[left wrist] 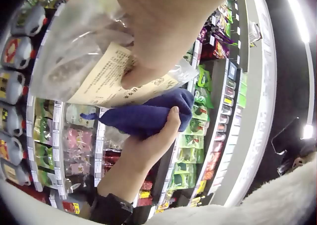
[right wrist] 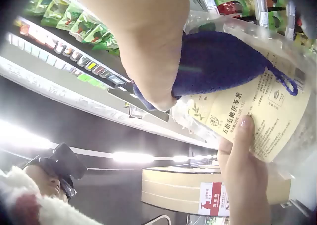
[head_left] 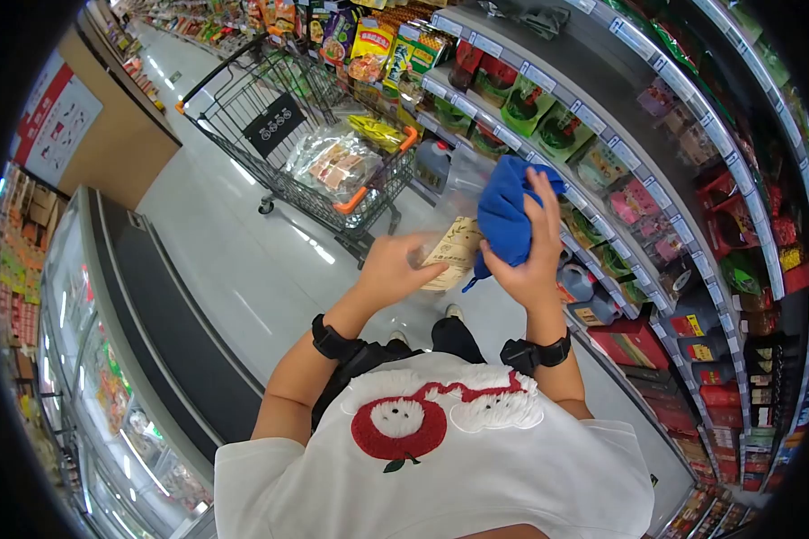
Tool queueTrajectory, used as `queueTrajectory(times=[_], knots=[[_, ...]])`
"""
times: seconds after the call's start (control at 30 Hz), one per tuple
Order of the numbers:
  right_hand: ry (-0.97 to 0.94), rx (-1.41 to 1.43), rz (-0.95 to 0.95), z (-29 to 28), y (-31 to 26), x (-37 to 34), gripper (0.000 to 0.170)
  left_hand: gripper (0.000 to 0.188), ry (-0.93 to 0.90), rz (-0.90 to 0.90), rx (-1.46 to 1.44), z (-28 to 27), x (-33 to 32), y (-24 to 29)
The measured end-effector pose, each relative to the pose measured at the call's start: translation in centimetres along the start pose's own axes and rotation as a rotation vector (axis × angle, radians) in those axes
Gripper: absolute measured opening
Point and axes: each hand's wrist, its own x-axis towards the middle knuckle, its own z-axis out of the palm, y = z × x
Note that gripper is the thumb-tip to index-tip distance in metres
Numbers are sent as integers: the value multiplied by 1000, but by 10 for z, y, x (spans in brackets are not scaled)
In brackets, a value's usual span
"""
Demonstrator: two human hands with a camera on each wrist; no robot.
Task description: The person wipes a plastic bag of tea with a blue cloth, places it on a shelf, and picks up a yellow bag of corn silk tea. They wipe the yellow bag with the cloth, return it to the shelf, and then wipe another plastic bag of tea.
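Observation:
My left hand [head_left: 395, 269] grips a clear plastic bag [left wrist: 64, 66] by its cream printed label [right wrist: 233, 111], the thumb lying over the label. A blue cloth [head_left: 505, 214] with a small hanging loop [right wrist: 285, 81] is in my right hand [head_left: 535, 247], fingers and thumb around it. The cloth lies right against the bag's labelled side and overlaps part of the label in the right wrist view. What the bag contains is blurred in the left wrist view.
A black wire shopping cart [head_left: 270, 171] with packaged goods in it stands ahead. Tall store shelves [head_left: 593, 117] full of packets and jugs run along the right. A glass-fronted freezer case [head_left: 108, 359] lines the left side, with grey floor [head_left: 288, 260] between.

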Motion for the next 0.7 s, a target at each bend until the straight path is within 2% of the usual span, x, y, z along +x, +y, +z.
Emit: queueTrajectory(times=[0.17,0.2,0.3,0.33,0.43,0.53,0.6,0.7], knots=[[-154,84,-80,8,14,4,58,42,54,24,-58,14,14,-18],[-100,122,-55,9,13,5,57,41,53,-2,-63,14,17,-16],[-2,-46,-265,10,31,11,52,39,86,-34,-58,17,28,-7],[49,-117,-336,9,34,15,45,38,101,-38,-52,18,31,-3],[64,-218,-447,-10,38,28,40,37,80,-101,-71,12,42,28],[108,-186,-489,-23,47,43,32,38,102,48,35,8,59,47],[150,-192,-525,-28,56,51,29,38,95,31,45,10,69,51],[154,-211,-559,-38,69,57,34,38,73,20,67,15,81,61]])
